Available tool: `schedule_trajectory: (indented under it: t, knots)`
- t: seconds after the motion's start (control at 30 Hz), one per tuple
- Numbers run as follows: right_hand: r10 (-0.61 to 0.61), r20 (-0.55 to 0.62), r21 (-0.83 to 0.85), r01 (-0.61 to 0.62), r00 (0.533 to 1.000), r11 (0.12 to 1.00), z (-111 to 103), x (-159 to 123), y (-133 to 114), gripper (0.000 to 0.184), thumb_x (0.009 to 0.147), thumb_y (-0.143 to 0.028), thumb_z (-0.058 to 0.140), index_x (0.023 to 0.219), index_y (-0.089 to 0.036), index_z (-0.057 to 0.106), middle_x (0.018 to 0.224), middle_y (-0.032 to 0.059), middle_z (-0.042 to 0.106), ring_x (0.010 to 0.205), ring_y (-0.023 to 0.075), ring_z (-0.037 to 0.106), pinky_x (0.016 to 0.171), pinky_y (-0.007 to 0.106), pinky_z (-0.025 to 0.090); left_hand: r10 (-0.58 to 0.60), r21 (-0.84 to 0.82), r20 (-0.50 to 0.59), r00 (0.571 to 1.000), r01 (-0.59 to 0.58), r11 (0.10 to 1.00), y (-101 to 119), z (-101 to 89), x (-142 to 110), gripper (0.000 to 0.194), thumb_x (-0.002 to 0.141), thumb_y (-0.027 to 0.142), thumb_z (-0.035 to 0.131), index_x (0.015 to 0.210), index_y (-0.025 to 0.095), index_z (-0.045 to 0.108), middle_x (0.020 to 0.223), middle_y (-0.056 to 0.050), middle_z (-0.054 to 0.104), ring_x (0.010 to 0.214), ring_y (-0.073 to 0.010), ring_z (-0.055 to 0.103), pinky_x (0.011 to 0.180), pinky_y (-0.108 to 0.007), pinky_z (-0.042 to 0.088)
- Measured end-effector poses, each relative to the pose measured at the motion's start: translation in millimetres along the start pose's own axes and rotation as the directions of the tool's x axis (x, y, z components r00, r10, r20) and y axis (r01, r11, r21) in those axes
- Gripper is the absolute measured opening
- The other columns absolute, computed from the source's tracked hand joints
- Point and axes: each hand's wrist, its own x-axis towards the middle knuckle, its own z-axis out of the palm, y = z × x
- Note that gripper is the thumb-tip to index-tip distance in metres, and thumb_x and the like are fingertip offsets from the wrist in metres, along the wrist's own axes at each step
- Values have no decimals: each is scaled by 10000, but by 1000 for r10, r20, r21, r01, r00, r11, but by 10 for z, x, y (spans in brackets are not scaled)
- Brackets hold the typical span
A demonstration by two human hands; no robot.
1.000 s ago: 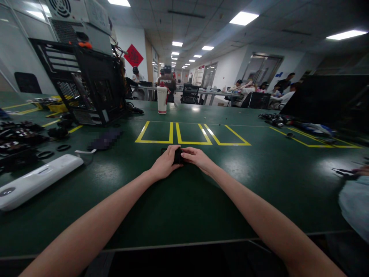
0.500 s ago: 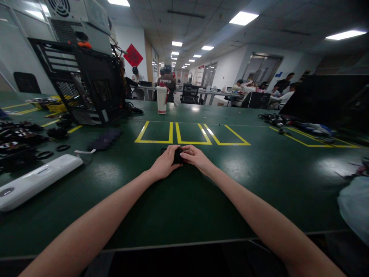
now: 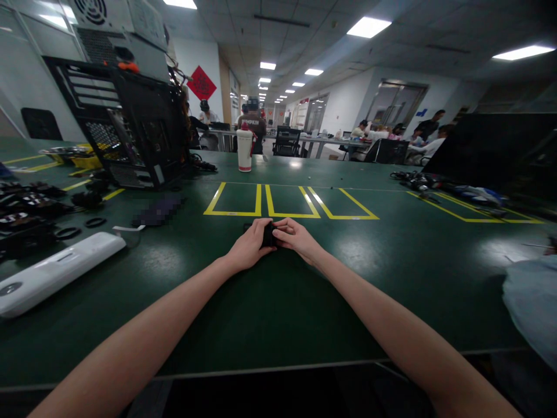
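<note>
Holding one small black part just below the centre of the frame, low over the counter or resting on it, impossible to tell which. Wrapping the left hand around its left side, partly closed, fingers above and thumb towards the near side, apparently for bracing. Pinching its right edge with the right hand, thumb and fingertips nearly together, likely for finer control while steadying with the left. Hiding much of its shape behind the fingers.

Just above, at the middle of the frame, seeing three yellow tape outlines lying side by side, presumably for marking off spots. Beyond, at upper centre, seeing one white cup standing upright, seemingly well out of the way of both elbows.

At lower left, seeing one long white bar lying slantwise, with two black rings near its upper edge. At upper left, seeing one black computer case carrying silver boxes, probably for saving room, overlapping too much for counting.
</note>
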Motion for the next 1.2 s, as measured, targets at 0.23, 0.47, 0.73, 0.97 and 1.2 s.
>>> schedule_trajectory:
  t: [0.23, 0.47, 0.73, 0.97, 1.2]
  knots:
    - [38, -15, 5, -38, 999, 999, -11, 41, 6, 353, 640, -268, 644, 967, -212, 523, 967, 34, 548, 893, 150, 536, 814, 358, 439, 14, 4, -9, 1000, -14, 1000, -19, 17, 4, 620, 695, 250, 607, 1197, 216, 245, 1157, -87, 383, 1056, -254, 454, 856, -441, 423]
    - [-56, 13, -79, 57, 998, 995, -3, -32, -66, 415, 544, -174, 702, 912, -204, 513, 940, 21, 529, 902, 148, 520, 818, 351, 431, -18, 16, 11, 1000, 18, 1000, 2, 1, 4, 607, 705, 259, 596, 1198, 217, 243, 1159, -87, 382, 1012, -252, 489, 820, -440, 444]
    - [-27, -32, -1, 27, 999, 1000, 8, 26, 25, 297, 655, -325, 625, 913, -219, 524, 877, 14, 549, 848, 139, 533, 768, 321, 452, 4, 16, -3, 1000, -4, 1000, -1, 6, 6, 618, 696, 255, 604, 1195, 212, 243, 1160, -87, 385, 1034, -250, 469, 828, -429, 441]
    - [-30, 3, -137, 31, 1000, 990, -36, -15, -72, 398, 573, -192, 689, 935, -191, 523, 909, 34, 543, 893, 162, 519, 815, 366, 428, -4, 6, 3, 1000, 4, 1000, 10, -4, 5, 611, 695, 251, 608, 1191, 212, 252, 1162, -93, 386, 1039, -255, 470, 831, -438, 435]
    - [-2, -8, -53, 1, 1000, 999, 0, -28, -67, 266, 649, -281, 636, 872, -215, 507, 903, 16, 520, 855, 150, 536, 753, 357, 470, -1, -3, -2, 1000, 1, 1000, 15, -5, 8, 619, 693, 250, 610, 1194, 213, 247, 1157, -85, 387, 1046, -250, 466, 849, -436, 427]
